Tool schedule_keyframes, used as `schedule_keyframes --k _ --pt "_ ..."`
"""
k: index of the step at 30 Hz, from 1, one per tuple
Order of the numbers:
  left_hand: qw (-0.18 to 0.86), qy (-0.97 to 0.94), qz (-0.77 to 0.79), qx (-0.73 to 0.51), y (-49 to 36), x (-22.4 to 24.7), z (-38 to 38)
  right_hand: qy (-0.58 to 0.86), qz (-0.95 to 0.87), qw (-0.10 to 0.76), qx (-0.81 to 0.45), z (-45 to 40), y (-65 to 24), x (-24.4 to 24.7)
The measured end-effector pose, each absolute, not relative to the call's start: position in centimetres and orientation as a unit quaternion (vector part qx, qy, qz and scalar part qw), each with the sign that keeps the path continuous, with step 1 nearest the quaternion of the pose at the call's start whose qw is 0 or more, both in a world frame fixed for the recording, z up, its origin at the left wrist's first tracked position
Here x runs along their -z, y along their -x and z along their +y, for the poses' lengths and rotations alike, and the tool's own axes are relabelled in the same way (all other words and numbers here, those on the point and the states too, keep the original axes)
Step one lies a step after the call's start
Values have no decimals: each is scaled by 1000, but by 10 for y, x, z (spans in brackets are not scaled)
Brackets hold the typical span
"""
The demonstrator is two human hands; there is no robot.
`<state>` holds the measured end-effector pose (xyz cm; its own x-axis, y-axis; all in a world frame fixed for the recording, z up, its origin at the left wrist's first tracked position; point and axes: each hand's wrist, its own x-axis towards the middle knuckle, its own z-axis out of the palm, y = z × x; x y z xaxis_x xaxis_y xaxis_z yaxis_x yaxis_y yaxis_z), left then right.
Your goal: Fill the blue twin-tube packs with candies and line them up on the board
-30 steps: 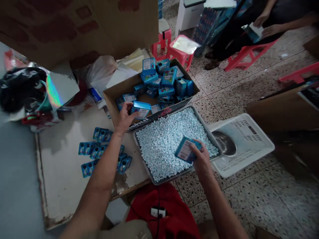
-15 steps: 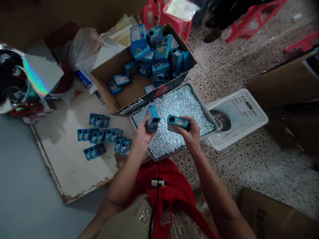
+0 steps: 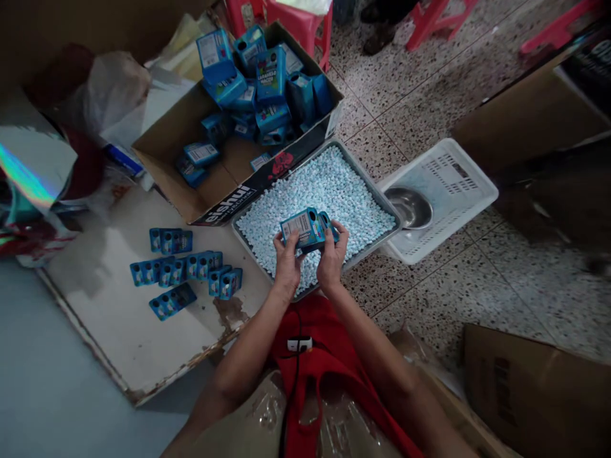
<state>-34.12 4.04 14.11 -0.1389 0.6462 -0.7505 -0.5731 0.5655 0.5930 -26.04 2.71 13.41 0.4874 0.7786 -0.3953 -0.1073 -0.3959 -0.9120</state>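
Note:
My left hand [image 3: 287,262] grips a small blue candy box [image 3: 300,227] with a round dark hole in its end. Beside it, my right hand [image 3: 333,257] is closed on a second blue candy box [image 3: 327,222], and the two boxes touch or overlap. Both are held over a grey tray [image 3: 377,168] heaped with small pale-blue and white candies [image 3: 329,181]. On the table to the left, several blue candy boxes [image 3: 174,270] stand in short rows, dark holes facing up.
A cardboard carton [image 3: 191,203] with many loose blue boxes stands behind the tray. At right, a white plastic basket [image 3: 458,210] holds a metal bowl [image 3: 413,207]. The worn table edge [image 3: 90,343] runs along the left. Pink stools [image 3: 305,22] stand on the speckled floor.
My hands have come together, bringing the two candy boxes from apart to side by side. The left box has turned so its printed face shows. The whole view has shifted slightly.

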Motion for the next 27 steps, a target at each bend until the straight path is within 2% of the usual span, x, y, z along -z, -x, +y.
schedule_keyframes --k 5,8,14,19,21,23,25,27 --pt "760 -14 500 -414 357 -147 58 674 -178 524 -489 33 259 -138" --pt "750 9 511 -420 365 -149 60 660 -200 514 -511 38 251 -142" --pt "727 -25 545 -418 385 -150 59 639 -306 372 -599 68 213 -150" --pt "731 -84 592 -327 395 -145 70 647 -343 257 -631 101 209 -143" --pt "679 -218 625 -317 399 -152 67 649 -288 235 -663 106 211 -139" --pt "572 -421 639 -295 402 -165 57 652 -249 226 -680 103 214 -138" --pt "456 -599 616 -232 404 -175 44 657 -242 210 -682 95 220 -141" --pt "368 -699 591 -160 403 -177 31 656 -246 182 -690 83 227 -147"
